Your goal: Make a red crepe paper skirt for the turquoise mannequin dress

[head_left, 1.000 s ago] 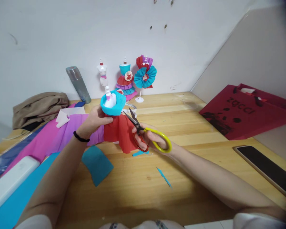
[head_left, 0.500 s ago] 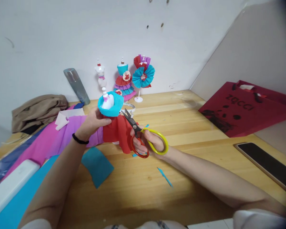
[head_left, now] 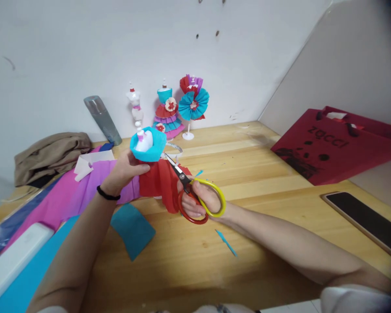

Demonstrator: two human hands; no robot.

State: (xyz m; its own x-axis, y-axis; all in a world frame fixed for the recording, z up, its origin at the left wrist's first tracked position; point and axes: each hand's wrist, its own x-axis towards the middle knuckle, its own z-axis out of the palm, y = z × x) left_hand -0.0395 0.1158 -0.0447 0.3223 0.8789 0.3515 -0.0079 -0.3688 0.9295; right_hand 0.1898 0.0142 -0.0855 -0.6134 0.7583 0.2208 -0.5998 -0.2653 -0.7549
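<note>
My left hand (head_left: 127, 170) grips a small white mannequin (head_left: 144, 141) with blue crepe paper (head_left: 154, 150) wrapped round its body, the upper edge flaring out. In my right hand (head_left: 200, 198) is a pair of scissors (head_left: 182, 177) with one yellow and one red handle loop. Their blades are closed together, and the tips point at the right edge of the blue paper, close to it; whether they touch I cannot tell. Red crepe paper (head_left: 159, 184) lies on the table beneath both hands. A blue paper piece (head_left: 133, 230) rests nearer to me.
Dressed mannequins (head_left: 165, 111) and a grey bottle (head_left: 102, 119) stand along the wall. A tape measure (head_left: 173, 150) lies behind the scissors. Purple paper (head_left: 96, 178), brown cloth (head_left: 52, 156) and a white box-like object (head_left: 19, 261) are left; a red bag (head_left: 332, 148) and phone (head_left: 365, 221) right.
The scissors' blades have come together, and the handle loops have shifted. My left hand keeps its hold on the mannequin. The whole view has moved slightly.
</note>
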